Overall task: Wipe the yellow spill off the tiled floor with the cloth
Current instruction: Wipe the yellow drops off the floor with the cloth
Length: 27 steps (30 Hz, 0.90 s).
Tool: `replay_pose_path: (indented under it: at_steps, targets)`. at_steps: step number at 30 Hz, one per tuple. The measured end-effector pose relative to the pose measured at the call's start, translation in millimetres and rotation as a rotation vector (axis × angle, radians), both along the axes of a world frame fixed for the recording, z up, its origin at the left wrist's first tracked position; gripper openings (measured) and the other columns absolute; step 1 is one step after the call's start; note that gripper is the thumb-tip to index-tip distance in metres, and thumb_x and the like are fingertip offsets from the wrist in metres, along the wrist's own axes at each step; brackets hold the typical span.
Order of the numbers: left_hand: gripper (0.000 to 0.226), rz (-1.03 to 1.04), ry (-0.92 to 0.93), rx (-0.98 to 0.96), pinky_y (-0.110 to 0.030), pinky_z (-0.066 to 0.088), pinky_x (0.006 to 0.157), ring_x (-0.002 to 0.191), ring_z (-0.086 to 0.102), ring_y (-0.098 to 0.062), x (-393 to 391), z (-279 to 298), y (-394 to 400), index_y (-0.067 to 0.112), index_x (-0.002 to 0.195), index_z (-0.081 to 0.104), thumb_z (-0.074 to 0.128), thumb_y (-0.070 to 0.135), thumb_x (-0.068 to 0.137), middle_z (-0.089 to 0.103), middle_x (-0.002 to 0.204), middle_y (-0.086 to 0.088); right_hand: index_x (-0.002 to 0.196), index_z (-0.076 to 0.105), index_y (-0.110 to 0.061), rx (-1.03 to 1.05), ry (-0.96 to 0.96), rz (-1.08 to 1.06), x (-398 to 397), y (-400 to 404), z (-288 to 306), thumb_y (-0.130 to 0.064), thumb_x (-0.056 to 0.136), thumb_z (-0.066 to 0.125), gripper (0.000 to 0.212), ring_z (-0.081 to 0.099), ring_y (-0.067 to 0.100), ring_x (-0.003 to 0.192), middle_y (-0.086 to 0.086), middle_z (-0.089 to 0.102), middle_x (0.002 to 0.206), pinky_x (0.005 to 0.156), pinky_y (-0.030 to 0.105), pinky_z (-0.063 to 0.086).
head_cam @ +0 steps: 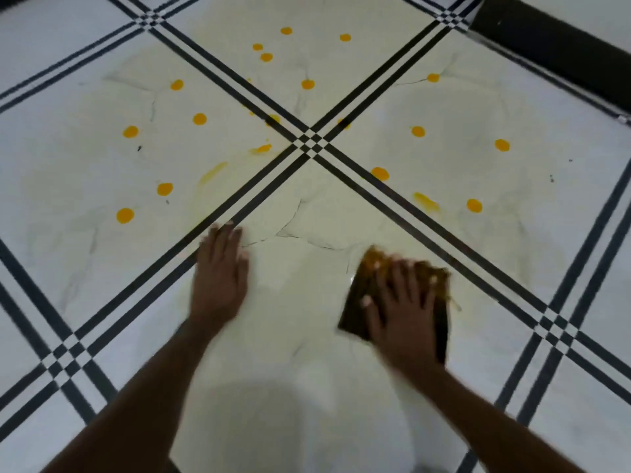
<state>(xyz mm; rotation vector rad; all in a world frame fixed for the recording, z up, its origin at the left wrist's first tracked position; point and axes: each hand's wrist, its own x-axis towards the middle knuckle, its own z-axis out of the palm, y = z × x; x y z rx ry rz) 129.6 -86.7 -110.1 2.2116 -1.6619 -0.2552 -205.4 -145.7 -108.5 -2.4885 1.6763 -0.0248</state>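
tiled floor (102,268), yellow drops (199,119) ahead, right hand (403,308) seemingly flat on cloth (362,295)

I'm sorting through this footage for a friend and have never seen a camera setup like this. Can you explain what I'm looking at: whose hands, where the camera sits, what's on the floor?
There is no machine: a person wears a wide-angle camera on the head, looking down at their own bare hands. That is the only view. The floor is pale tile crossed by black double stripes. Yellow drops dot the tiles farther away, and a few are smeared into streaks. The right hand presses flat on a dark cloth, already stained yellow at its far edge. The left hand lies open and flat on bare tile, holding nothing. The picture is slightly blurred.
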Motion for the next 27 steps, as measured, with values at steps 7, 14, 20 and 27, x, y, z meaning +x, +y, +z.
replay_pose_path:
  at_steps: [7,14,20,27]
  targets:
    - [0.06,-0.201,-0.002,0.101,-0.044,0.003,0.132,0.162,-0.001,-0.021,-62,-18,-88,0.019,0.165,0.015,0.023,0.037,0.109,0.008,0.174,0.0,0.161,0.036,-0.033,-0.078,-0.082,0.384,69,-117,-18,-0.051,0.109,0.027,0.056,0.016,0.027,0.162,0.001,0.023,0.174,0.129,0.06,0.007]
    - [0.08,-0.216,0.038,0.363,-0.044,0.01,0.132,0.162,0.003,-0.025,-54,36,-88,0.016,0.165,0.014,0.003,0.058,0.097,0.009,0.173,-0.002,0.165,0.028,-0.024,0.009,-0.037,-0.093,-70,-107,2,-0.054,0.108,0.024,0.065,0.016,0.032,0.162,0.007,0.019,0.174,0.126,0.064,0.017]
    - [0.064,-0.298,0.022,0.183,-0.042,0.011,0.132,0.162,0.003,-0.022,-79,34,-133,0.019,0.164,0.02,0.017,0.046,0.107,0.012,0.173,0.0,0.164,0.03,-0.026,0.021,-0.053,-0.225,-78,-166,-2,-0.057,0.105,0.026,0.067,0.018,0.035,0.161,0.009,0.022,0.174,0.125,0.069,0.014]
    - [0.059,-0.163,0.08,0.048,-0.032,0.004,0.131,0.161,-0.005,-0.009,-81,-4,-157,0.018,0.165,0.016,0.025,0.039,0.11,0.005,0.173,0.005,0.161,0.037,-0.025,-0.096,-0.093,0.151,61,-226,-22,-0.052,0.108,0.025,0.061,0.018,0.035,0.161,0.009,0.025,0.173,0.126,0.067,0.01]
